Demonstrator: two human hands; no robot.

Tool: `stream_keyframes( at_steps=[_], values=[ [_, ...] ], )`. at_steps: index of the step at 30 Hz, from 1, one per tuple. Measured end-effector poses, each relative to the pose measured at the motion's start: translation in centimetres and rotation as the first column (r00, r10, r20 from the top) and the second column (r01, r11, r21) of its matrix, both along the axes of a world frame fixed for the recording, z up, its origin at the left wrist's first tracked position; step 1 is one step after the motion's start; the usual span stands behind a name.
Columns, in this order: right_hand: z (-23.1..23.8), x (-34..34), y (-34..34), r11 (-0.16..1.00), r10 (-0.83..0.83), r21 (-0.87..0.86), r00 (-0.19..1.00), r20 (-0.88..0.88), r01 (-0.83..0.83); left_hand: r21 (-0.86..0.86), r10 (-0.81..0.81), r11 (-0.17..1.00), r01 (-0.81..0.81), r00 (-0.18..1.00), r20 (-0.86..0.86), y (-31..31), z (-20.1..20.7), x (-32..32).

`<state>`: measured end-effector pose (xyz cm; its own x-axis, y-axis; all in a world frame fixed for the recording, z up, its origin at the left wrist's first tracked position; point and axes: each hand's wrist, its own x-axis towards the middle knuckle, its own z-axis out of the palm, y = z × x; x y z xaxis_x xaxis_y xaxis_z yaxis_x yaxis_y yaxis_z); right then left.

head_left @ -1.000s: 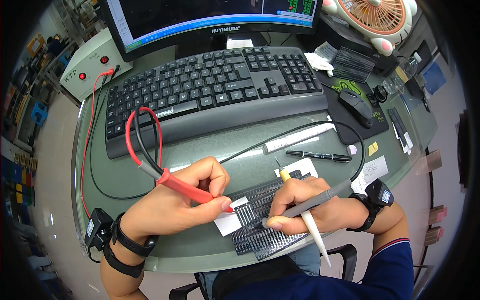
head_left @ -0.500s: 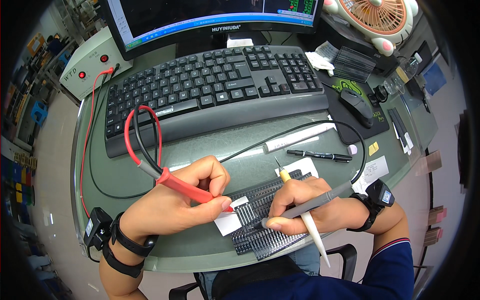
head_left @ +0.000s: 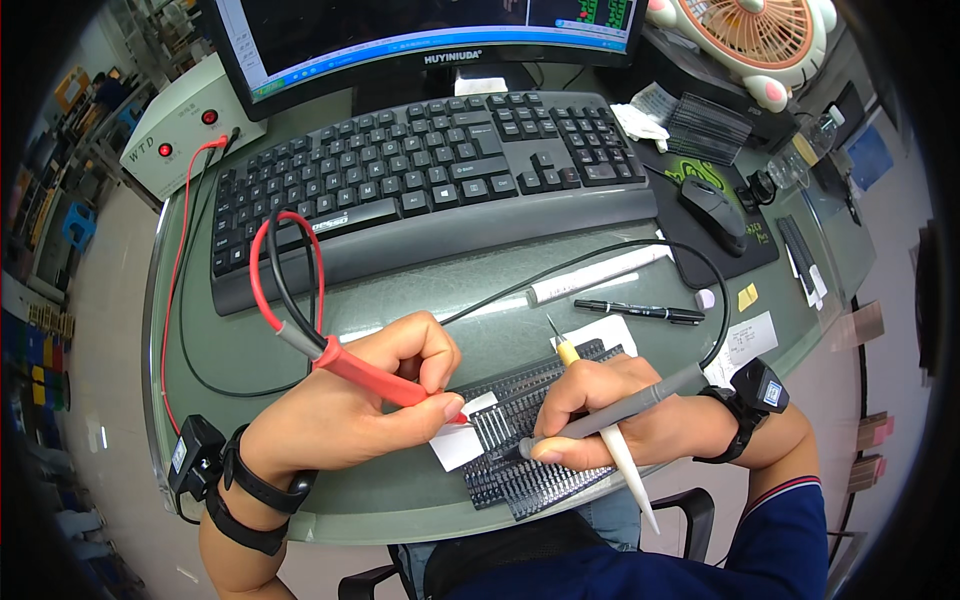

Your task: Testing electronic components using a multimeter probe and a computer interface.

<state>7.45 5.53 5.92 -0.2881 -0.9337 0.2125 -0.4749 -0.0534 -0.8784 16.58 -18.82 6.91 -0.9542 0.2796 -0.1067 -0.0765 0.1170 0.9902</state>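
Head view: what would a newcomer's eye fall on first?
Probably the bright red probe in the left hand, left of centre, pointing toward the dark ribbed strips at the desk's near edge. Then the right hand over those strips, holding a grey probe plus a white pointed tool. Last, the cream-and-orange fan at top right, beside the monitor.

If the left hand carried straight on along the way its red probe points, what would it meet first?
The left hand's red probe would likely meet the dark pinned strips first; its tip may already touch them, as depth is unclear.
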Motion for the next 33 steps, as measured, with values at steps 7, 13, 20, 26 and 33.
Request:
stream_keyframes(
  at_steps=[7,13,20,26,33],
  values=[
    [-0.3,0.5,0.0,0.999,-0.016,-0.028,1.000,-0.002,0.016,0.000,0.005,1.000,-0.005,1.000,0.010,0.2,0.0,0.1],
    [-0.5,0.4,-0.5,0.996,-0.029,-0.087,1.000,-0.001,0.029,0.022,0.009,1.000,-0.010,1.000,0.029,0.0,0.0,-0.1],
    [0.9,-0.6,-0.4,0.996,-0.089,0.037,0.989,0.119,0.085,0.007,-0.010,1.000,0.010,0.999,0.037,-0.5,0.3,-0.4],
    [2.5,-0.8,-3.2,0.981,-0.187,0.039,0.982,-0.010,0.187,-0.018,-0.060,0.998,0.062,0.995,0.077,0.3,1.3,0.5],
    [3.7,-0.3,-4.9,0.991,-0.088,0.103,0.996,-0.029,0.090,0.045,0.000,0.999,-0.002,0.999,0.044,0.8,-0.2,0.9]
  ],
)
